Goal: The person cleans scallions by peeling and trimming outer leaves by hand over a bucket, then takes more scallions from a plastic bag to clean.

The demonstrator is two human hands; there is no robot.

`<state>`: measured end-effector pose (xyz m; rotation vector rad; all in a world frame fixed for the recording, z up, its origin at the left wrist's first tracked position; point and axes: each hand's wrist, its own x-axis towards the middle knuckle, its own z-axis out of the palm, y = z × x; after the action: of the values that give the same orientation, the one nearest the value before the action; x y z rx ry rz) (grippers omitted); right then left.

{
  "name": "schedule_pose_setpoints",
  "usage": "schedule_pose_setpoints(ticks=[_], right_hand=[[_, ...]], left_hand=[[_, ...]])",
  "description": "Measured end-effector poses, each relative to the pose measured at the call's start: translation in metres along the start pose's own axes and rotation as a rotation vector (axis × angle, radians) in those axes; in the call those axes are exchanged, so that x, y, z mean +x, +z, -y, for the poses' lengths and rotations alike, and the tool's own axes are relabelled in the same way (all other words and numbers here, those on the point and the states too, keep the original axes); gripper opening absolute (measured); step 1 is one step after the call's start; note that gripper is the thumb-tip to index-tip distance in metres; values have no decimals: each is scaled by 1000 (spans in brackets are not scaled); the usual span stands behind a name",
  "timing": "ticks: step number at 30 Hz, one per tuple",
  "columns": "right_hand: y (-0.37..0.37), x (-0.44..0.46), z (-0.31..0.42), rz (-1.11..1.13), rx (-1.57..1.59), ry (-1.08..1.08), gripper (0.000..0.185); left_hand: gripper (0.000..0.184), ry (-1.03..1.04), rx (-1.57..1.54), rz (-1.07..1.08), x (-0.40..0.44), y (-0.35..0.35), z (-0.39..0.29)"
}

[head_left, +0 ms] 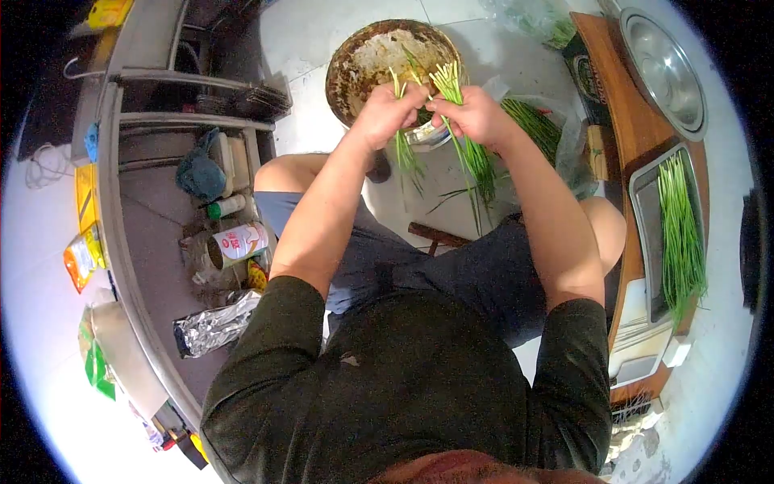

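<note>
Both hands are raised close together over the near edge of a round, brown-stained pan. My left hand is closed around a few green stalks, whose pale ends point up and whose leaves hang below. Closed as well, my right hand grips a thicker bunch of green stalks with pale yellow ends at the top. The fingertips of the two hands nearly meet between the bunches. What lies between those fingertips is too small to tell.
A tray holding green stalks rests on the wooden surface at right, below a metal bowl. More greens lie by a plastic bag beyond my right forearm. Shelves with a can and foil stand at left.
</note>
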<state>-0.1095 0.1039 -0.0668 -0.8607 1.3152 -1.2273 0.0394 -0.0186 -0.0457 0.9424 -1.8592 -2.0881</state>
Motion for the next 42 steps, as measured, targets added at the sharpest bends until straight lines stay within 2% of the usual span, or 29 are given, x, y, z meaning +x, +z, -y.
schedule_pose_setpoints(ticks=[4, 8, 12, 16, 19, 23, 26, 30, 31, 34, 37, 40, 42], right_hand=[[1, 0, -2, 1, -24, -17, 23], [2, -1, -1, -70, -33, 23, 24], [2, -1, -2, -70, -34, 10, 24], [2, -2, 1, -63, -26, 17, 23], [2, 2, -4, -136, -40, 5, 22], [3, 7, -6, -317, 44, -12, 22], [4, 12, -8, -328, 25, -97, 18], [20, 10, 2, -299, -61, -321, 18], [17, 5, 7, -259, -159, -117, 32], [22, 1, 11, -252, 10, -109, 33], [13, 15, -7, -348, -102, -76, 34], [8, 16, -6, -421, -258, -178, 21], [7, 13, 3, -489, -347, -167, 25]], left_hand=[[22, 15, -40, -41, -1, 0, 1], [26, 30, -132, -207, -1, 4, -8], [31, 18, -118, -387, 1, 3, -7], [28, 36, -21, -434, 6, 3, 4], [23, -4, -182, -328, 4, 0, 3], [24, -12, -221, -254, 1, 0, 0], [27, -10, -167, -208, -1, 4, -1], [29, -49, -141, -156, -5, 9, -5], [29, -62, -124, -141, -7, 11, -7], [30, -80, -154, -107, -9, 19, -12], [33, -101, -180, -124, -7, 18, -9], [37, -126, -241, -130, -6, 14, -6], [40, -140, -291, -111, -7, 11, -10]])
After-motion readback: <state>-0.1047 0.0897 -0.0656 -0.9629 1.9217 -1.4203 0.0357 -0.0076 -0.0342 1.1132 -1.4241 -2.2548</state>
